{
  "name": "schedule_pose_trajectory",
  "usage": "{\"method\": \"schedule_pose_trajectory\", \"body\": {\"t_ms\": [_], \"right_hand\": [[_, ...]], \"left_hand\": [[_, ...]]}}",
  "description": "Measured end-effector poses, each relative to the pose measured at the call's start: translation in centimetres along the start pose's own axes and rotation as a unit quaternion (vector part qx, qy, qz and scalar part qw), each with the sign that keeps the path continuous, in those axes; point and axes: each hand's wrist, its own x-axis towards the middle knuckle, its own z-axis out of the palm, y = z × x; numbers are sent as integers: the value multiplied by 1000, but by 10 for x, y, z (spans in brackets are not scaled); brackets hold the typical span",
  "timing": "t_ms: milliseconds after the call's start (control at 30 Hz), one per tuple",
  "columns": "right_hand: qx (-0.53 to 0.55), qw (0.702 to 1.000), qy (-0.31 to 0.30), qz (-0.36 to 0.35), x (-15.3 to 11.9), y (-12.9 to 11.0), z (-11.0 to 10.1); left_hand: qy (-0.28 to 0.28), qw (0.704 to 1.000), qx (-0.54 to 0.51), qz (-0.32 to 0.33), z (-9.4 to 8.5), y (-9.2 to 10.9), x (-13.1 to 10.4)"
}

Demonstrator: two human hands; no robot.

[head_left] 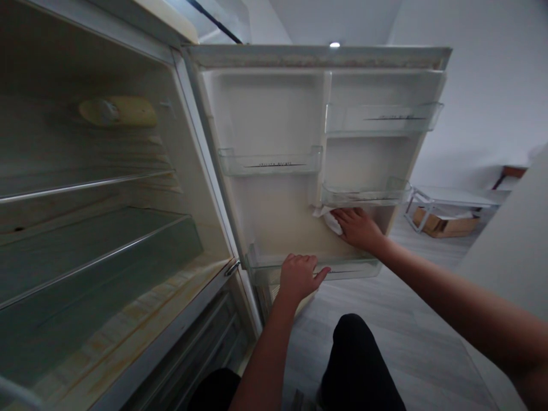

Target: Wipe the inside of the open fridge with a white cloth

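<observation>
The refrigerator door [274,217] stands wide open, its inner side facing me. Pressed against the panel, below the right middle shelf [363,197], my right hand [356,228] holds a white wipe [333,221] under its fingers. My left hand [299,277] is closed over the rim of the clear bottom door shelf [351,269], thumb stretched to the right. A clear shelf [269,164] sits at mid-height on the door's left half, and another [383,120] is high on the right. Brownish stains show along the door's top edge.
To the left is the refrigerator interior with glass shelves [85,251] and a yellowed lamp cover [120,111]. Below it are freezer drawers [201,348]. A cardboard box [445,222] rests under a white table [454,197] at the right. My knee [355,354] is beneath the door.
</observation>
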Motion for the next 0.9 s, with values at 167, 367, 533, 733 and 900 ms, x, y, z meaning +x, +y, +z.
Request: {"method": "schedule_pose_trajectory", "body": {"t_ms": [167,367,533,733,900], "right_hand": [[-22,997,-13,71,-23,16,-5],[-42,997,8,62,-26,16,4],[15,995,-1,-101,-5,13,1],[63,990,12,-123,21,-5,0],[85,979,38,-181,40,-23,10]], "left_hand": [[-3,1000,5,-4,4,0,3],[0,1000,15,1,5,1,5],[-2,1000,18,-2,4,1,5],[-4,1000,17,-7,3,2,5],[-11,1000,16,-10,2,3,5]]}}
